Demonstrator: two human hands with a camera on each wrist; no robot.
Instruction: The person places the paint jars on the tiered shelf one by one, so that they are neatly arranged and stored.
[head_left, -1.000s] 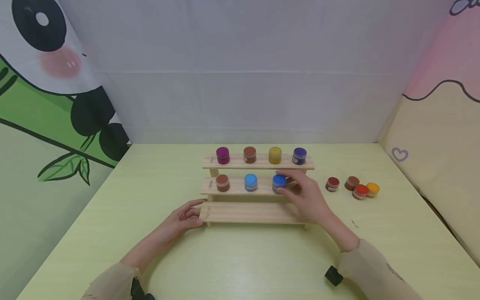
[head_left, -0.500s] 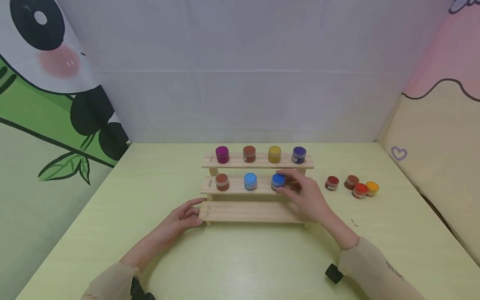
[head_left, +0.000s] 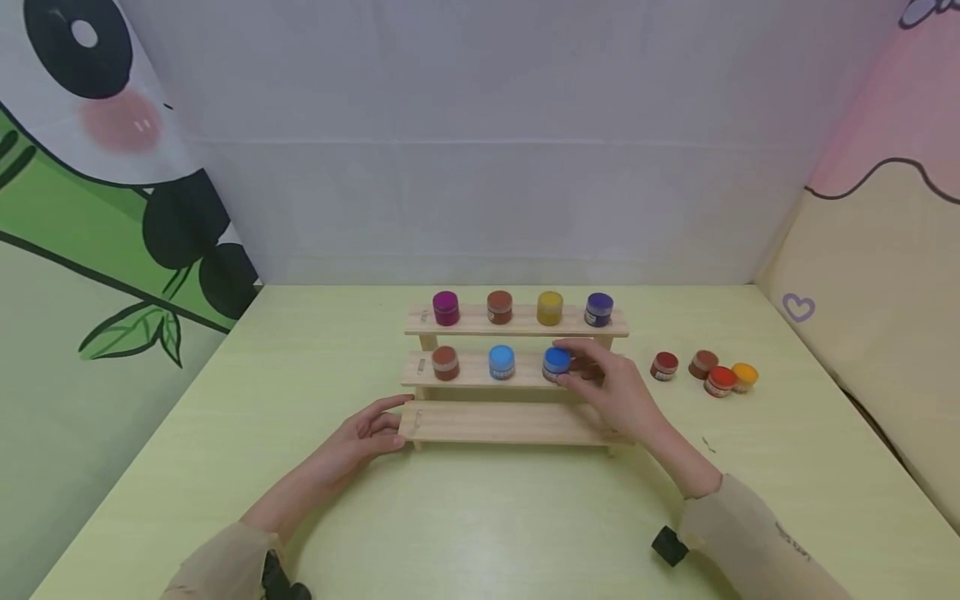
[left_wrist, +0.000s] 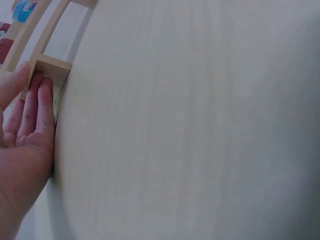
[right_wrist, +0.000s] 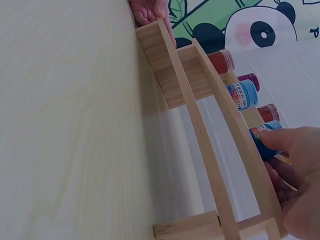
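Note:
A three-step wooden display rack (head_left: 510,422) stands on the table. My left hand (head_left: 356,437) holds its left end at the lowest step; in the left wrist view the thumb lies at the shelf's edge and the fingers reach against the end support. With thumb and fingers my right hand (head_left: 618,392) pinches a dark blue paint jar (head_left: 556,363) at the right of the middle step. To its left on that step stand a light blue paint jar (head_left: 502,362) and a brown-red jar (head_left: 446,363).
Along the top step stand a purple jar (head_left: 446,308), a brown jar (head_left: 499,307), a yellow jar (head_left: 550,308) and an indigo jar (head_left: 598,309). Several more, including a red jar (head_left: 721,381) and an orange-yellow jar (head_left: 745,377), sit right of the rack. A white backdrop (head_left: 480,208) rises behind.
Little differs. My right hand stays on the dark blue jar, which has shifted at most very slightly left on the middle step. My left hand stays at the rack's left end.

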